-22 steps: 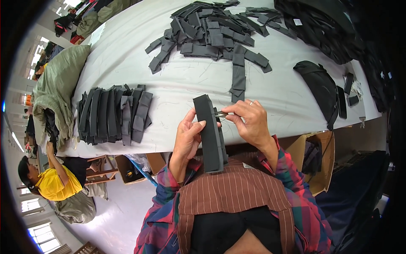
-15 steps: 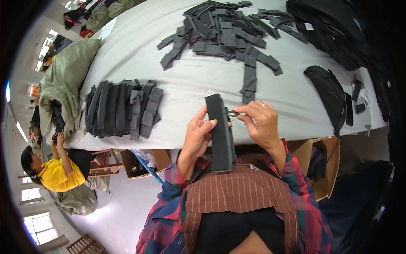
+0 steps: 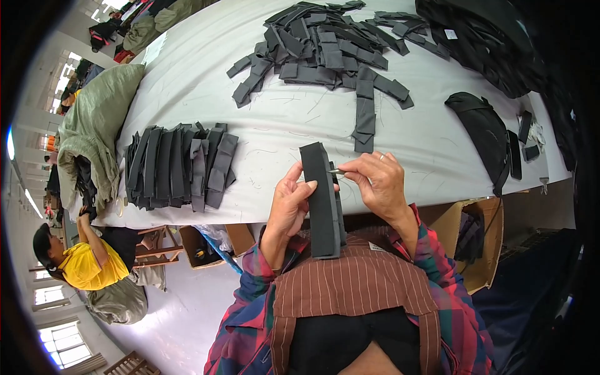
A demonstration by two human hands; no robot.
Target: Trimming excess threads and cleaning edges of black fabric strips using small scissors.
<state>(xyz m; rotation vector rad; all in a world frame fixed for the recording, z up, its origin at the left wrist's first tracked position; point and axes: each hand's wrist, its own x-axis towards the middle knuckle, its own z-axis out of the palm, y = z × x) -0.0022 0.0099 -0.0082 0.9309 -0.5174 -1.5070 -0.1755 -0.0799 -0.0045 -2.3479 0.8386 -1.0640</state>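
At the centre of the frame, your left hand [image 3: 289, 201] pinched a dark grey fabric strip [image 3: 321, 215] between thumb and fingers, its lower end in front of your brown apron [image 3: 362, 287]. Just right of it, your right hand [image 3: 379, 181] pinched a small metal tool [image 3: 337, 171], its tip at the strip's right edge. The step in hand looked like fine work on that layered edge; the next move seemed to call for a steady left grip and light fingertips.

At far left, a co-worker in yellow [image 3: 97, 265] appeared below a green sack [image 3: 100, 103]. A row of strips [image 3: 167, 165] lay left of centre on the white-covered table [image 3: 265, 128], a loose pile of strips [image 3: 319, 50] at upper centre. At right lay a curved black cloth piece [image 3: 482, 125] beside a phone [image 3: 515, 155], below black cloth [image 3: 487, 47] in the upper right.
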